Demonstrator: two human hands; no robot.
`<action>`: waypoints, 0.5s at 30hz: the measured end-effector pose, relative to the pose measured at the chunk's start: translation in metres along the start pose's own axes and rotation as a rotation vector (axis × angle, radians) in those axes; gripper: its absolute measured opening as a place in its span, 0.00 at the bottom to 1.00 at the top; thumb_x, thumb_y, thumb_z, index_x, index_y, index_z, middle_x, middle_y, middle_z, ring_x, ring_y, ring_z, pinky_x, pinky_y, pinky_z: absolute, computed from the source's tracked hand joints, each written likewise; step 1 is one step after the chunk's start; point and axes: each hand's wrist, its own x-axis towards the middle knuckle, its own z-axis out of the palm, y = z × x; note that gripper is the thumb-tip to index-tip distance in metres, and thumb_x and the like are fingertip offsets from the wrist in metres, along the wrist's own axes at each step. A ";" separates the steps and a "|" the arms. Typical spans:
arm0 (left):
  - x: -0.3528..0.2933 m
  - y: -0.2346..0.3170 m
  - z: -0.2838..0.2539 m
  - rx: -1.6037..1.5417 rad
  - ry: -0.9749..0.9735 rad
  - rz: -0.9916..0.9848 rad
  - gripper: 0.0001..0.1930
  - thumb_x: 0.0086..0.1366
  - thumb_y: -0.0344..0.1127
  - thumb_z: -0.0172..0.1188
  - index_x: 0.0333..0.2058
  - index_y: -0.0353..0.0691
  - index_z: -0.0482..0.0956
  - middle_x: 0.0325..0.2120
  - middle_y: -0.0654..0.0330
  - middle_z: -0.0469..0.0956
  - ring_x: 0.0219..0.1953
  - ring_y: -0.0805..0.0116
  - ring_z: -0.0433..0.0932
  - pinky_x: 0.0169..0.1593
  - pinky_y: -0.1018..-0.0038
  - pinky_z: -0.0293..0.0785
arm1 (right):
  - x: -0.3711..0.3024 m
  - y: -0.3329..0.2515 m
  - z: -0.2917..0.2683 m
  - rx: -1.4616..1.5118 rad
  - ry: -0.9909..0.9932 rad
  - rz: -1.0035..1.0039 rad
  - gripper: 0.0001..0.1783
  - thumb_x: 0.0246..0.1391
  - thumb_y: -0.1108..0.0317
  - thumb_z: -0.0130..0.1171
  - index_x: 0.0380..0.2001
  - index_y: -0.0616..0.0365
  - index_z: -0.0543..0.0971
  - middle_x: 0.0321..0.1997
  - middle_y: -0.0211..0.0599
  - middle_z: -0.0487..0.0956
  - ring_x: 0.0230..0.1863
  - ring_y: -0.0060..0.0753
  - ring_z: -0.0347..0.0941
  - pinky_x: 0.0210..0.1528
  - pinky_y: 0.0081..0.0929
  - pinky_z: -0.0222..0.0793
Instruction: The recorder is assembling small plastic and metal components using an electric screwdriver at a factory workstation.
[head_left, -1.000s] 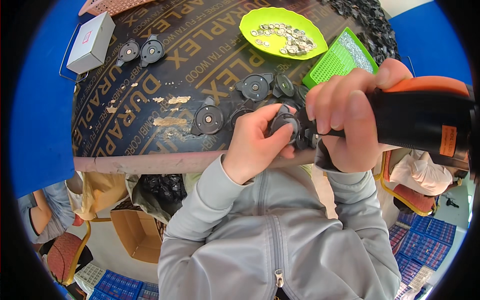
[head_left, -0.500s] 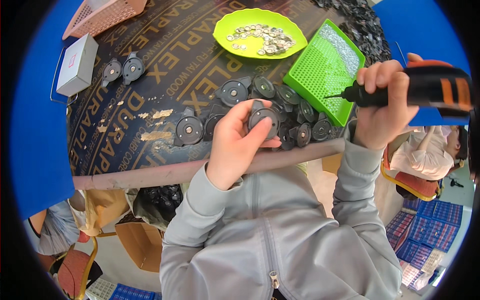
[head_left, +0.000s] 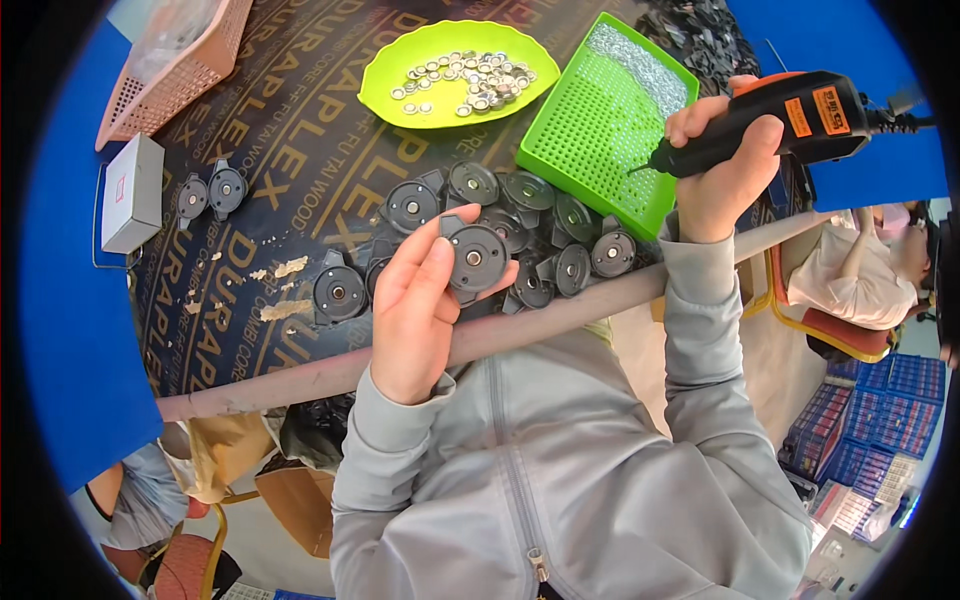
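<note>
My left hand grips a round black plastic part by its left edge. Its recessed face, with a small metal centre, shows. My right hand is closed round a black electric screwdriver with an orange end. The thin bit points left over the perforated floor of a bright green tray; whether it touches anything I cannot tell. Small silvery screws lie heaped at the tray's far end. Several similar black parts lie behind and around my left hand, some overlapping.
A yellow-green leaf-shaped dish holds small metal discs. Two black parts lie at left near a white box and a pink basket. Black scraps pile beyond the tray. A padded rail edges the table; people sit nearby.
The whole view has shifted. The thumb of my left hand has slid from the part's face to its edge, uncovering the centre. The screwdriver has tilted and moved slightly over the tray.
</note>
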 end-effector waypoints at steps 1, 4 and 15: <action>0.000 0.000 0.000 0.003 0.002 0.006 0.17 0.66 0.34 0.40 0.50 0.30 0.63 0.38 0.56 0.73 0.40 0.65 0.74 0.46 0.65 0.73 | 0.001 0.000 0.000 -0.001 -0.005 -0.007 0.31 0.51 0.41 0.45 0.42 0.61 0.64 0.16 0.35 0.67 0.17 0.29 0.61 0.23 0.27 0.59; 0.000 0.000 0.001 0.008 0.007 0.014 0.17 0.66 0.34 0.40 0.50 0.30 0.63 0.38 0.56 0.72 0.41 0.66 0.74 0.47 0.64 0.73 | 0.002 0.000 0.002 -0.016 -0.008 -0.014 0.32 0.51 0.41 0.45 0.43 0.62 0.64 0.16 0.35 0.67 0.16 0.29 0.61 0.23 0.27 0.59; 0.000 0.000 -0.001 0.015 -0.017 0.008 0.17 0.66 0.34 0.40 0.50 0.30 0.63 0.38 0.57 0.72 0.42 0.69 0.73 0.48 0.64 0.72 | 0.001 0.003 0.001 0.024 0.028 -0.009 0.32 0.51 0.41 0.45 0.42 0.61 0.63 0.16 0.35 0.66 0.17 0.29 0.61 0.23 0.27 0.58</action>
